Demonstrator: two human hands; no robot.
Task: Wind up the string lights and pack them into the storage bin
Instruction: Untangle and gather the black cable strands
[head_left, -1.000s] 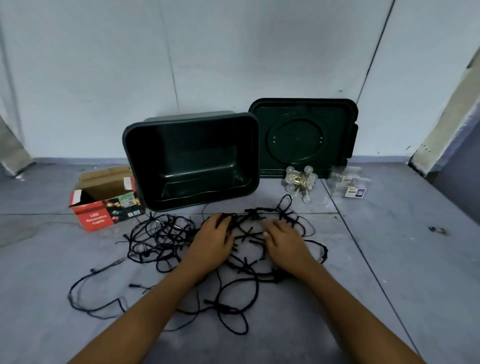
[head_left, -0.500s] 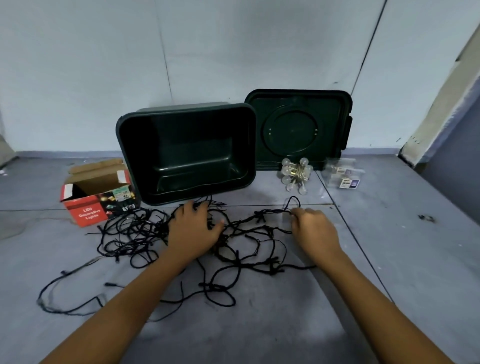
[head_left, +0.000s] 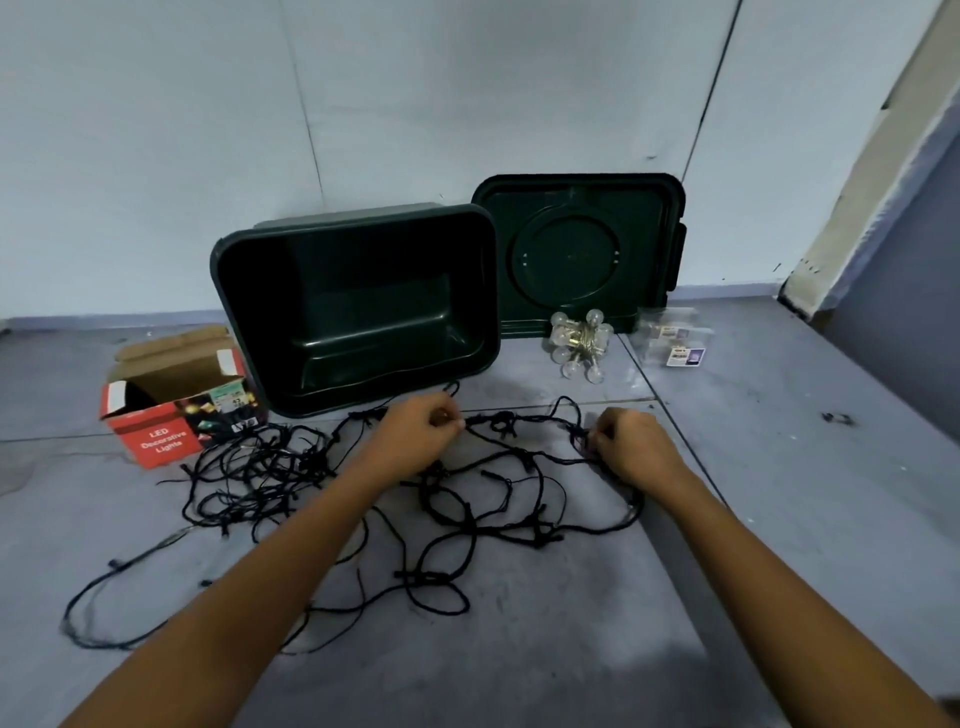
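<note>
- A second ago both hands were laid flat and close together on the tangle; since then they have been drawn apart and closed on the cord.
- The left hand (head_left: 415, 441) is now curled, with the black LED string lights (head_left: 260, 470) pinched at its fingertips.
- The right hand (head_left: 631, 449) is likewise curled, and a small bunch of the same cord is pinched in it.
- A short run of cord is held stretched between the two grips; the rest lies loose on the floor below and to the left of them, unwound.
- The dark green storage bin (head_left: 363, 312) is tipped on its side just beyond the left grip, with nothing seen inside it.
- Sorting is judged to have given way to a first hold, so winding can probably be started. Knots may be tightened if the cord is pulled hard.
</note>
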